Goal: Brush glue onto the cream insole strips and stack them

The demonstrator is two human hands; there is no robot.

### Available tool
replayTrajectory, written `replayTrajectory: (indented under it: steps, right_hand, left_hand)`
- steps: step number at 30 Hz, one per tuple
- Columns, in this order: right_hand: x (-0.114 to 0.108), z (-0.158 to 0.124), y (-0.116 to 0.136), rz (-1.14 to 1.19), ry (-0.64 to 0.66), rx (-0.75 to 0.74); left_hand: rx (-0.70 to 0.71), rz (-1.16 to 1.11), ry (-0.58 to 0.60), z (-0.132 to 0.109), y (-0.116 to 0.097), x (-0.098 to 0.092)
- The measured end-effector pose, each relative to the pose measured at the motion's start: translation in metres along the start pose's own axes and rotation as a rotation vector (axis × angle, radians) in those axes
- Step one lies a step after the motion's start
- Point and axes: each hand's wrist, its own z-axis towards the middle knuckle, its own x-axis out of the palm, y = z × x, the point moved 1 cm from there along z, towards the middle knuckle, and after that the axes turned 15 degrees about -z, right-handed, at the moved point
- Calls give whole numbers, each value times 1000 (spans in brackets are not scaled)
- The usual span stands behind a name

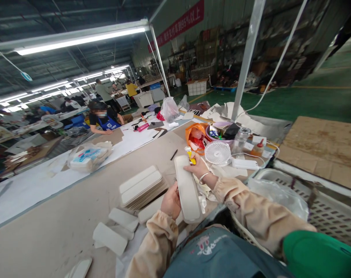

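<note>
A long, pale panel with rounded ends (187, 193) is held up at a tilt above the near side of the worktable. My left hand (172, 201) is closed on its left edge, with part of the fingers hidden behind it. At the upper end, my right hand (199, 168) has its thumb over the panel's face and is closed around a small yellow tool (192, 157), whose exact kind I cannot make out. Left of the hands lies a thick stack of similar panels (142, 187). Shorter pale pieces (110, 237) are scattered closer to me.
Beyond my right hand stand a white fan (217, 152), an orange bag (196, 135), a glass jar (241, 141) and a power strip (245, 164). A white plastic basket (323, 210) is at right. A co-worker (105, 119) sits across the table, near a bagged bundle (90, 156).
</note>
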Motion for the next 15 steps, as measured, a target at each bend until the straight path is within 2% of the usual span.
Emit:
replayTrajectory:
  steps: [5,10,15]
  right_hand:
    - [-3,4,-2,72,16,53]
    - [-6,0,6,245,8,26]
    - [-5,-7,17,352,-13,34]
  left_hand:
    - [-63,-32,27,-21,5,-8]
    - [-10,82,100,-42,19,-19]
    - [77,126,-16,-49,29,-25]
